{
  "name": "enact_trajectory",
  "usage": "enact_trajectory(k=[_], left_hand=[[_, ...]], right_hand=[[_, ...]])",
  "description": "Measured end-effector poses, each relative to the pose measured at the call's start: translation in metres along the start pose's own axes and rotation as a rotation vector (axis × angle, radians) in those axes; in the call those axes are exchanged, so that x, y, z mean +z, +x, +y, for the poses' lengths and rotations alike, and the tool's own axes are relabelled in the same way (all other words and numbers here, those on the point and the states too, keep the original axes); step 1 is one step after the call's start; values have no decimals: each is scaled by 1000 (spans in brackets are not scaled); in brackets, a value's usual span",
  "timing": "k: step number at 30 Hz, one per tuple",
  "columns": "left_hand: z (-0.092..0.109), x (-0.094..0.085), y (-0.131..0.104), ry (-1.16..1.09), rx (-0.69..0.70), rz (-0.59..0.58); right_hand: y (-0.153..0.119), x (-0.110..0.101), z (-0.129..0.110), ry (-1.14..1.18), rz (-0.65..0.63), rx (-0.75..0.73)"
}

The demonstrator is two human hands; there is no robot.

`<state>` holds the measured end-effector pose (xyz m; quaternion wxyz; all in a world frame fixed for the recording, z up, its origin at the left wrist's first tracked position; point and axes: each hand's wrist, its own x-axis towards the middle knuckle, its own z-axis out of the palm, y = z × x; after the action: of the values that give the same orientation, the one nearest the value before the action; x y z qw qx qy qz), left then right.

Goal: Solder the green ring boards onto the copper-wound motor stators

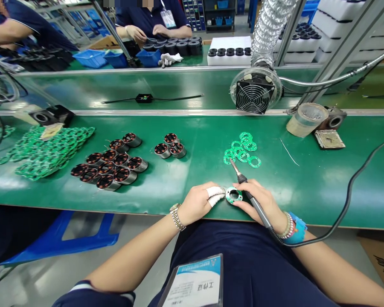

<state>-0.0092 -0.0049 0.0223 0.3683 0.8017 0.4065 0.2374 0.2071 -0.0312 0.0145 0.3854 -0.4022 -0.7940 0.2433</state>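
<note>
Between my two hands, at the table's front edge, is a ring-shaped green circuit board [228, 195] with a dark centre; I cannot tell what lies under it. My left hand [198, 201] steadies its left side with closed fingers, some wrapped in white covers. My right hand [264, 200] is closed around a soldering iron [258, 209], while its thumb and a finger also touch the ring's right side. The iron's tip points away from me, toward several loose green ring boards [240, 152] lying just beyond.
Several copper-wound motor stators [108, 167] stand left, with three more stators [170, 148] nearer the middle. Green board sheets [56, 149] are piled far left. A fan [255, 96], a tub [307, 119] and a sponge holder [329, 140] stand behind. The iron's cable [347, 200] runs right. Co-workers sit opposite.
</note>
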Motion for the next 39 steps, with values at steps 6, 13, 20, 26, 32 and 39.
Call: enact_trajectory(k=[6,13,20,26,32,39], left_hand=[[13,13,10,-225,-242,16],[14,10,3,-790,-577,-88],[7,10,4,-667,-440,33],[9,9,9,-655,-372,47],[12,20,14,-576,-387,100],[23,49,-3,-549,-459,447]], right_hand=[[0,0,0,-1,5,-2],[-2,1,1,3,-5,18],[0,-1,-2,7,-2,18],[0,0,-2,4,3,21],[1,-1,-3,-2,10,2],[-1,2,-2,-21,29,-3]])
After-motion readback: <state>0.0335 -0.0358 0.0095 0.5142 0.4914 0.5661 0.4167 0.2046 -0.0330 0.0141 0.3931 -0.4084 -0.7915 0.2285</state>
